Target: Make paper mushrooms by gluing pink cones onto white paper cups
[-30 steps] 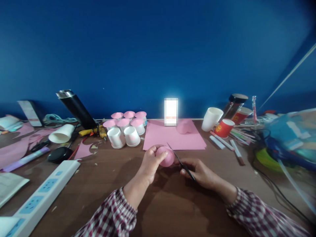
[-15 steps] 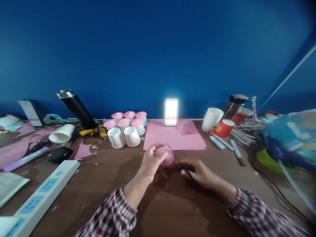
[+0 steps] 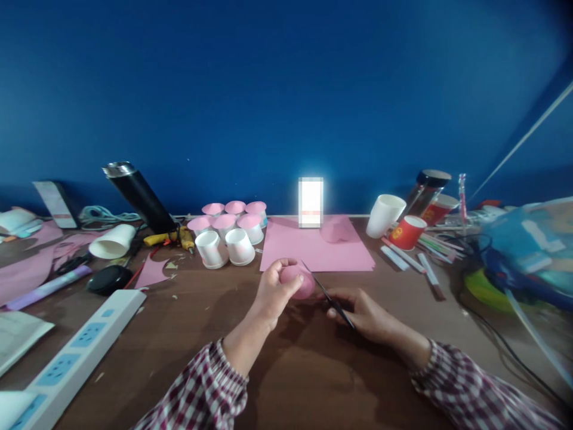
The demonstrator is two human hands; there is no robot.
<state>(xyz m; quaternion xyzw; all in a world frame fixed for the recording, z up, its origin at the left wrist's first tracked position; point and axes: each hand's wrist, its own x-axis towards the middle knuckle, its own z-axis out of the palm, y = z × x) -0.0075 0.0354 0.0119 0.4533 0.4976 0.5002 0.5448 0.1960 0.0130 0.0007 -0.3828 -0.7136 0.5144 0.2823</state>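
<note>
My left hand [image 3: 274,294] pinches a round pink paper disc [image 3: 304,285] between thumb and fingers, above the brown table. To its right, my right hand [image 3: 360,312] is closed around a pair of dark scissors [image 3: 332,298]. The blades point up and left, close to the disc's right edge; whether they touch it I cannot tell. Beyond the hands lies a stack of pink paper sheets [image 3: 308,245]. At its left stand several small white cups with pink paper tops [image 3: 224,223], and two upturned white cups [image 3: 240,246] in front of them.
A white power strip [image 3: 85,343], a black mouse [image 3: 109,279] and paper scraps [image 3: 152,272] lie on the left. A black flask [image 3: 141,200] leans there. On the right are a white cup [image 3: 385,215], a red cup [image 3: 407,233], glue sticks [image 3: 430,276] and a blue bag [image 3: 528,251].
Almost nothing differs. The pink disc in my left hand has shifted very slightly to the left; my right hand and the scissors stay nearly where they were.
</note>
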